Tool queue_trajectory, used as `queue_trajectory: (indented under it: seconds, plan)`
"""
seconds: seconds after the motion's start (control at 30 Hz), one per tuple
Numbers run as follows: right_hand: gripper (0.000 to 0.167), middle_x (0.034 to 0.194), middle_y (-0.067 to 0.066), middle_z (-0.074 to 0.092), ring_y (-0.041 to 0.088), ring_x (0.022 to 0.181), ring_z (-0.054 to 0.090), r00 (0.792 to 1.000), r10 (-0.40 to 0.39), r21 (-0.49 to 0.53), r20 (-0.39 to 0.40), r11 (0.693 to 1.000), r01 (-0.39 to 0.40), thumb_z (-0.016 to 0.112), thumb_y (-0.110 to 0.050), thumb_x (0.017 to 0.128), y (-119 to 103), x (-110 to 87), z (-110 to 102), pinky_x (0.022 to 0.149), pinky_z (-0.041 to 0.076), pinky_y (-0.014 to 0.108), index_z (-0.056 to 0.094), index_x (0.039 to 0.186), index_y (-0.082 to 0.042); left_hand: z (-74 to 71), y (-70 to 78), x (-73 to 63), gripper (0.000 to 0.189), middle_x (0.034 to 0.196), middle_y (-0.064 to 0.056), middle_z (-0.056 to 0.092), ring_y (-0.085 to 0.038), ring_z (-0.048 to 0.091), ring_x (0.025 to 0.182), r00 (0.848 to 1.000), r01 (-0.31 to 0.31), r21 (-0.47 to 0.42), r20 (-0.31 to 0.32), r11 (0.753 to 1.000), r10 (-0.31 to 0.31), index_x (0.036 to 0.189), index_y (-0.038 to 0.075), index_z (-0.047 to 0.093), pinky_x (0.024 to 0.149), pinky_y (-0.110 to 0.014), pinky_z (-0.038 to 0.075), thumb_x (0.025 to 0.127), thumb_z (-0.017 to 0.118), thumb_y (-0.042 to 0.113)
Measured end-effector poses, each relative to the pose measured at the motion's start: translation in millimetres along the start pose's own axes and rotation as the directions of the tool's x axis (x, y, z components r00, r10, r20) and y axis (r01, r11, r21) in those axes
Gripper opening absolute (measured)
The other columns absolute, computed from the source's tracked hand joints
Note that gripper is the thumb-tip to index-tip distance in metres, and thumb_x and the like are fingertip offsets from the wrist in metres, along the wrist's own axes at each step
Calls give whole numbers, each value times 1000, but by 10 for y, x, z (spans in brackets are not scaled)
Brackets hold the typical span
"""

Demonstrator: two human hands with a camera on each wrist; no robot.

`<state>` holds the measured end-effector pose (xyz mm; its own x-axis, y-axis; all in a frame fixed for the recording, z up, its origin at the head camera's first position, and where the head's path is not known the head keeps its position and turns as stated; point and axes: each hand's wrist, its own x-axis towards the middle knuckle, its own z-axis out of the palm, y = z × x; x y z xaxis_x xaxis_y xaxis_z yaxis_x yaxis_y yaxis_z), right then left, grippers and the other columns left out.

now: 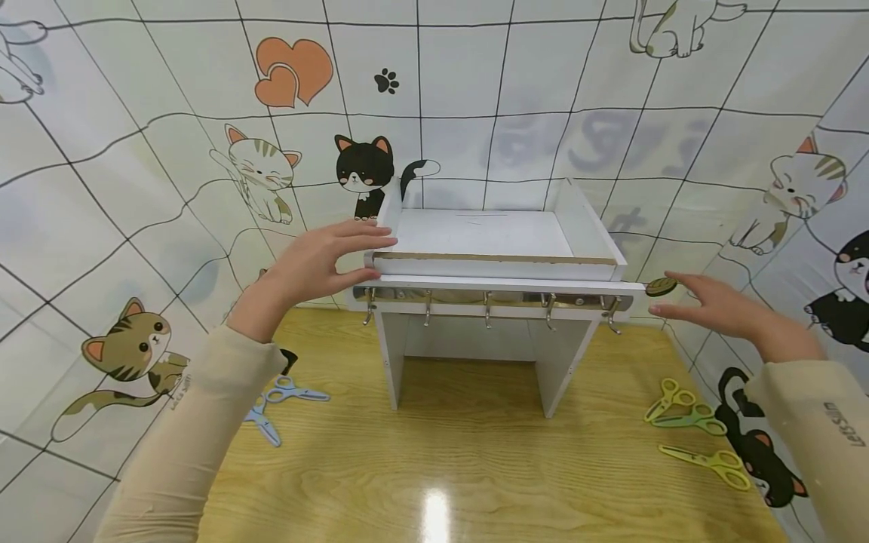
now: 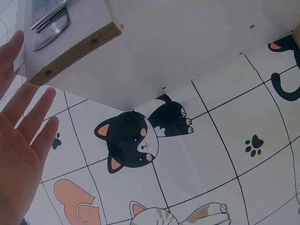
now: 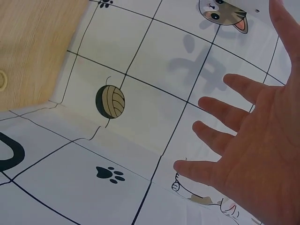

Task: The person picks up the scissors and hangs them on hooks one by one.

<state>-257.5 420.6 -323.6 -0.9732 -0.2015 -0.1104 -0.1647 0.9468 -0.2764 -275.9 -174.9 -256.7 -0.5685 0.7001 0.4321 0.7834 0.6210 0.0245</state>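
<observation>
A white wooden rack [image 1: 498,270] stands on the table, with a shallow open-topped tray above and a metal strip of several hooks [image 1: 486,309] along its front. My left hand [image 1: 319,260] is at the rack's left end, fingers extended; whether it touches the board is unclear. In the left wrist view, that hand [image 2: 23,126] lies beside the board's end, near a metal hook [image 2: 51,30]. Off the rack's right end, my right hand [image 1: 729,305] is held apart from it, holding nothing. Its fingers [image 3: 220,145] are spread in the right wrist view.
Blue scissors [image 1: 295,391] lie on the wooden table [image 1: 441,452] at left. On the right are yellow scissors [image 1: 709,461] and, farther back, a green pair [image 1: 692,419] touching another yellow pair. A white cat-print sheet [image 1: 475,68] surrounds the table's back and sides.
</observation>
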Motion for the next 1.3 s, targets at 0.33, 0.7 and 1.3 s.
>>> queue_trajectory:
  seconds: [0.33,0.7,1.3]
  plan:
    - [93,150,46,23,66,133,26,1000,3,-12,7,1000,-3,55,-52,97,10,-22,121,103,25,80,17,154,11,54,-7,-15,45,139,-2,63,-25,55,134,999,-22,-20,-46,1000,22,132,19,67,105,-47,49,89,75,32]
    - [93,152,46,19,67,133,23,999,22,27,41,999,-23,55,-52,98,8,-85,309,100,25,81,11,156,6,102,-40,-42,42,138,-1,65,-24,59,130,995,-41,-29,-91,999,38,130,21,69,98,-46,53,89,76,27]
    - [86,148,45,29,68,127,32,999,18,153,50,988,-25,52,-44,101,235,-381,751,89,35,79,10,157,6,108,-38,-9,41,135,-4,66,-26,61,129,995,-36,-83,-96,996,28,127,17,70,100,-46,53,87,78,23]
